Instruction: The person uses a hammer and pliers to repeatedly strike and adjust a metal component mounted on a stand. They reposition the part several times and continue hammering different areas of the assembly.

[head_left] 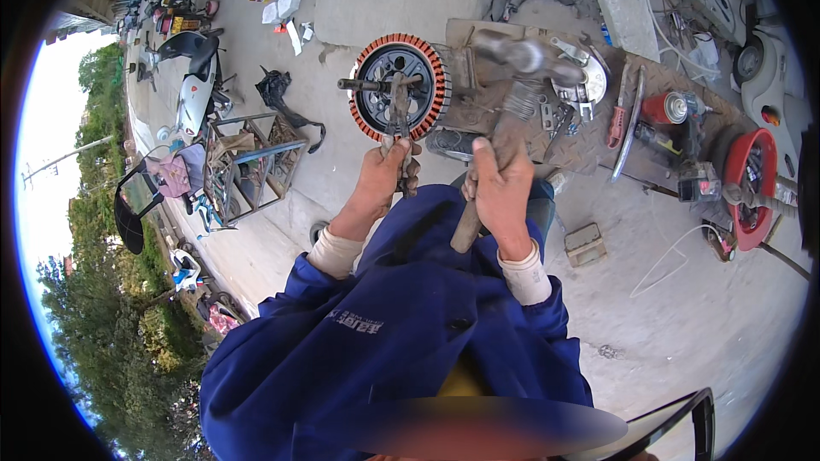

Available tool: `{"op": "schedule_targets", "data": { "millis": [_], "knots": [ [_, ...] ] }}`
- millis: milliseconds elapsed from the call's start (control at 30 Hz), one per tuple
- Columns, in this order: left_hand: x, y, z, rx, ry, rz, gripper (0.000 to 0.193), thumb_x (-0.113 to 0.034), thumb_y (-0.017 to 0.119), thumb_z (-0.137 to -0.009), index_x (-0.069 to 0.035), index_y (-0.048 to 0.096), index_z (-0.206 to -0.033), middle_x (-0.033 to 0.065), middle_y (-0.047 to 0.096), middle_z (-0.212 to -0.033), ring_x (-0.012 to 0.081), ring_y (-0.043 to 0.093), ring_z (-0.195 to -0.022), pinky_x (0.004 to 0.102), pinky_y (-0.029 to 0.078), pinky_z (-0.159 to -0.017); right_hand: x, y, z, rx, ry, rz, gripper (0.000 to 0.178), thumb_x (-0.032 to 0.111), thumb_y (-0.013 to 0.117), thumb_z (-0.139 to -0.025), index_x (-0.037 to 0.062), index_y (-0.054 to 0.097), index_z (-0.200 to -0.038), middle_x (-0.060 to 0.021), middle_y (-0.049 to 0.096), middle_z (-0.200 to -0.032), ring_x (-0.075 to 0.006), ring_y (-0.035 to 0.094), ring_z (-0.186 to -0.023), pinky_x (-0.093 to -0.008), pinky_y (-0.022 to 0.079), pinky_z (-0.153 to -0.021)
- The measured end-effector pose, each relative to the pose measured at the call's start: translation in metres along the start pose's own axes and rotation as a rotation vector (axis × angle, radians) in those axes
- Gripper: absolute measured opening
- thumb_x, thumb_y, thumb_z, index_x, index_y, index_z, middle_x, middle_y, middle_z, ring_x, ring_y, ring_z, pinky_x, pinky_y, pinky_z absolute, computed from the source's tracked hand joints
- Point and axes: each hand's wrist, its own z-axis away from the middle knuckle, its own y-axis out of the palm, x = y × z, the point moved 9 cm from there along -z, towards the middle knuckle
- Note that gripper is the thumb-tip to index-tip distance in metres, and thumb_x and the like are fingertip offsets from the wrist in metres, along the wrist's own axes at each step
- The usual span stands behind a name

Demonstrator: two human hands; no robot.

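A motor stator (pixel 373 101), a black spoked hub ringed with copper-red windings, stands ahead of me with a metal shaft (pixel 354 84) through its middle. My left hand (pixel 382 172) is closed around the handles of worn pliers (pixel 399 115), whose jaws reach up over the hub by the shaft; what exactly they grip is too small to tell. In my right hand (pixel 504 196) is a hammer (pixel 511 130), held by its wooden handle with wire wound near the top. The hammer's head is raised, smeared by motion, and right of the stator.
A low metal-plate bench (pixel 585 141) extends rightward, bearing a round silver cover (pixel 589 85), a red-handled screwdriver (pixel 616 128), a spray can (pixel 664 107) and power tools. Farther right is a red basin (pixel 736 169) of metal parts. A metal rack (pixel 248 162) and scooter (pixel 196 85) stand left.
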Motion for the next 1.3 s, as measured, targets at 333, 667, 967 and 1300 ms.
{"op": "schedule_targets", "data": {
  "millis": [333, 667, 967, 1300],
  "knots": [
    [-0.006, -0.005, 0.003, 0.01, 0.094, -0.114, 0.034, -0.034, 0.053, -0.11, -0.002, 0.063, -0.113, 0.004, 0.061, -0.079, 0.0149, 0.06, -0.061, 0.0303, 0.05, -0.054, 0.002, -0.008, 0.002, 0.096, 0.07, 0.08, 0.012, 0.01, 0.061, -0.104, 0.0015, 0.053, -0.108, -0.001, 0.053, -0.067, -0.0092, 0.051, -0.047, -0.0277, 0.042, -0.041],
    [0.005, -0.01, -0.004, -0.014, 0.076, -0.129, 0.034, -0.034, 0.053, -0.11, -0.002, 0.063, -0.113, 0.0031, 0.06, -0.077, 0.0151, 0.061, -0.06, 0.0304, 0.051, -0.053, -0.031, -0.005, 0.006, 0.147, 0.184, 0.073, 0.013, 0.009, 0.061, -0.104, 0.0024, 0.053, -0.112, -0.0002, 0.051, -0.069, -0.0095, 0.051, -0.049, -0.0279, 0.043, -0.044],
    [0.004, -0.007, -0.001, -0.021, 0.053, -0.104, 0.035, -0.036, 0.054, -0.11, -0.003, 0.064, -0.113, 0.0033, 0.061, -0.079, 0.0153, 0.061, -0.061, 0.0302, 0.051, -0.055, -0.039, 0.0, 0.004, 0.172, 0.176, 0.123, 0.016, 0.01, 0.063, -0.103, 0.0009, 0.053, -0.113, -0.0003, 0.052, -0.07, -0.0097, 0.053, -0.05, -0.0278, 0.044, -0.044],
    [0.003, -0.009, 0.0, -0.022, 0.049, -0.083, 0.036, -0.037, 0.054, -0.11, -0.003, 0.064, -0.111, 0.0036, 0.061, -0.077, 0.0147, 0.059, -0.059, 0.0309, 0.05, -0.053, 0.001, -0.024, 0.011, -0.02, -0.055, -0.04, 0.014, 0.006, 0.062, -0.103, 0.0019, 0.052, -0.112, -0.0008, 0.053, -0.069, -0.0089, 0.051, -0.048, -0.0275, 0.044, -0.043]
  ]
}}
